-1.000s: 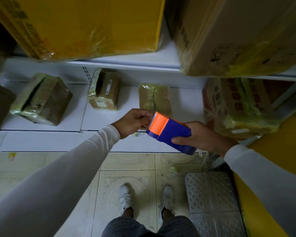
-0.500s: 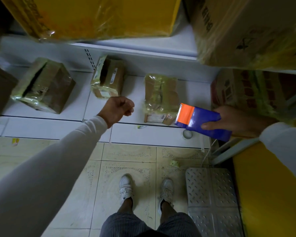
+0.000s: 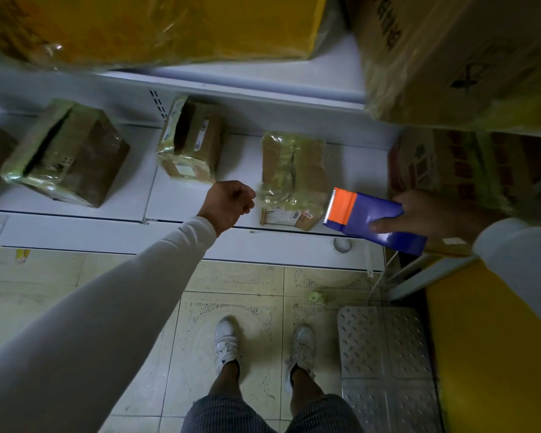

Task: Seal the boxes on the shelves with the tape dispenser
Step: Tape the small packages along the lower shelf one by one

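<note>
My right hand point(image 3: 428, 217) grips a blue tape dispenser point(image 3: 375, 218) with an orange front and a toothed blade, held just right of a small tape-wrapped cardboard box point(image 3: 292, 179) on the low white shelf point(image 3: 200, 232). My left hand point(image 3: 231, 203) hovers as a closed fist left of that box, holding nothing. Two more wrapped boxes sit on the same shelf: one in the middle point(image 3: 192, 140) and one at the left point(image 3: 66, 153).
Big yellow-wrapped cartons point(image 3: 169, 23) and a brown carton point(image 3: 450, 57) fill the upper shelf. A red-printed wrapped box point(image 3: 456, 170) stands at the right. A tape roll point(image 3: 341, 245) lies on the shelf edge. A metal step plate point(image 3: 384, 364) lies by my feet.
My hands parted: the left let go of the dispenser's front and moved left into a fist; the right carried the dispenser to the right. The view shifted slightly.
</note>
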`<action>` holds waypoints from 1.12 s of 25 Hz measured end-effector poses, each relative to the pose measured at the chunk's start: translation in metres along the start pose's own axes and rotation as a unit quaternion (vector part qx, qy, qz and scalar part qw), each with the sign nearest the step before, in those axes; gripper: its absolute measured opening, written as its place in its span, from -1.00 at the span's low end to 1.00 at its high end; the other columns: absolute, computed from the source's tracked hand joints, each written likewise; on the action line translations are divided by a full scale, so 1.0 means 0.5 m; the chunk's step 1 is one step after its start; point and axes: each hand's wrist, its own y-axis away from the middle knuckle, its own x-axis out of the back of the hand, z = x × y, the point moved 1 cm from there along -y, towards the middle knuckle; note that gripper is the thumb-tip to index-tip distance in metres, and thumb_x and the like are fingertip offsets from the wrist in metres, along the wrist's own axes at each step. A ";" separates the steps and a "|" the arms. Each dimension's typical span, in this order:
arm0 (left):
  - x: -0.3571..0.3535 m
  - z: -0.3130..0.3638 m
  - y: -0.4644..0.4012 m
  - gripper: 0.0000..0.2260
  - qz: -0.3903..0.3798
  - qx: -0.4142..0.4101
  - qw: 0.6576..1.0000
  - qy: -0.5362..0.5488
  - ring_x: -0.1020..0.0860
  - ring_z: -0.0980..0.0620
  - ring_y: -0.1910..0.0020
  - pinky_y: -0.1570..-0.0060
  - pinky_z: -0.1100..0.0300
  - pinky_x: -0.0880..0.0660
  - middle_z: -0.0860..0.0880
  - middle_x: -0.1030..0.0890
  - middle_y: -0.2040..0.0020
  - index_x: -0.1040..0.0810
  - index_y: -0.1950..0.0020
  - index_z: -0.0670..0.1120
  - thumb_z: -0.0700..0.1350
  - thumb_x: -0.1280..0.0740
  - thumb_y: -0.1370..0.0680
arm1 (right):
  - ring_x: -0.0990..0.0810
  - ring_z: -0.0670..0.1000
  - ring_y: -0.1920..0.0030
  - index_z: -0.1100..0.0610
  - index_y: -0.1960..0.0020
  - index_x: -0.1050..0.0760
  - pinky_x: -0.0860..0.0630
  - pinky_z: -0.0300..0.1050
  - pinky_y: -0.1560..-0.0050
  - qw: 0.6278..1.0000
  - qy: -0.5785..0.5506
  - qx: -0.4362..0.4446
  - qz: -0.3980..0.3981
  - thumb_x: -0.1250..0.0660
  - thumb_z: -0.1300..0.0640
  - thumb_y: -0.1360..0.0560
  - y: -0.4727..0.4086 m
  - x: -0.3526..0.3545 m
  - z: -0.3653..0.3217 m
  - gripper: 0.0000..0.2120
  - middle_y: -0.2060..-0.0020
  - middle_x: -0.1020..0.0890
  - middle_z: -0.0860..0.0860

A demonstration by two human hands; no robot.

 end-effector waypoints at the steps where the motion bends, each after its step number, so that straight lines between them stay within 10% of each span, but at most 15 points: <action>1: -0.006 -0.006 -0.007 -0.87 0.010 -0.004 1.000 -0.015 -0.52 -0.01 0.34 0.19 0.17 -0.52 -0.11 -0.56 0.29 -0.58 0.15 -0.20 -0.31 -0.27 -0.55 | -0.47 -0.14 0.58 0.19 0.30 -0.52 -0.33 -0.20 0.38 1.000 0.001 -0.006 0.002 -0.48 -0.09 -0.41 -0.012 -0.006 0.000 -0.64 0.58 -0.54 -0.02; 5: -0.021 0.000 -0.014 -0.87 0.065 -0.028 0.986 -0.153 -0.63 -0.12 0.10 0.02 0.14 -0.55 -0.06 -0.64 0.09 -0.60 -0.07 -0.02 -0.09 -0.34 -0.55 | -0.56 0.08 0.44 0.28 0.17 -0.58 -0.41 -0.08 0.30 1.000 0.007 -0.012 0.012 -0.49 -0.18 -0.34 -0.038 -0.020 0.004 -0.51 0.42 -0.62 0.15; 8: 0.002 0.006 -0.014 -0.41 0.107 -0.019 0.955 -0.277 -0.54 -0.15 -0.12 -0.16 0.00 -0.43 -0.12 -0.63 -0.06 -0.23 -0.49 -0.08 0.04 -0.35 -0.54 | -0.61 0.16 0.37 0.29 0.12 -0.60 -0.44 -0.07 0.27 1.000 -0.002 -0.013 0.005 -0.48 -0.18 -0.35 -0.039 -0.023 0.009 -0.51 0.34 -0.65 0.21; 14: -0.016 0.003 -0.018 -0.54 -0.070 -0.252 0.877 -0.402 -0.58 -0.22 0.10 0.04 0.01 -0.49 -0.22 -0.64 0.03 -0.23 -0.51 0.07 0.03 -0.21 -0.61 | -0.60 0.10 0.37 0.25 0.14 -0.59 -0.43 -0.12 0.30 1.000 -0.017 -0.020 0.006 -0.49 -0.16 -0.36 -0.036 -0.029 -0.003 -0.55 0.34 -0.66 0.16; 21: -0.023 -0.011 -0.052 -0.62 -0.028 -0.257 0.895 -0.365 -0.62 -0.23 0.09 -0.02 -0.04 -0.53 -0.24 -0.66 0.07 -0.36 -0.45 0.03 -0.07 -0.23 -0.62 | -0.58 0.07 0.36 0.22 0.16 -0.58 -0.42 -0.12 0.27 0.999 -0.024 -0.024 0.003 -0.48 -0.15 -0.39 -0.041 -0.042 -0.003 -0.60 0.33 -0.65 0.14; 25: -0.009 0.028 -0.033 -0.33 0.026 -0.265 0.816 -0.513 -0.59 -0.18 0.14 0.19 0.07 -0.48 -0.12 -0.61 0.08 -0.17 -0.52 0.00 0.30 -0.20 -0.51 | -0.59 0.07 0.33 0.21 0.15 -0.57 -0.42 -0.13 0.26 0.999 -0.041 -0.020 0.004 -0.47 -0.14 -0.41 -0.030 -0.049 -0.006 -0.61 0.33 -0.64 0.12; 28: -0.021 0.053 -0.040 -0.21 0.047 -0.393 0.775 -0.493 -0.52 -0.25 -0.10 -0.01 -0.08 -0.49 -0.21 -0.52 -0.19 -0.23 -0.49 -0.08 0.45 -0.02 -0.47 | -0.59 0.03 0.35 0.20 0.13 -0.59 -0.41 -0.17 0.28 0.998 -0.052 -0.024 0.008 -0.47 -0.13 -0.42 -0.024 -0.053 -0.008 -0.64 0.35 -0.64 0.09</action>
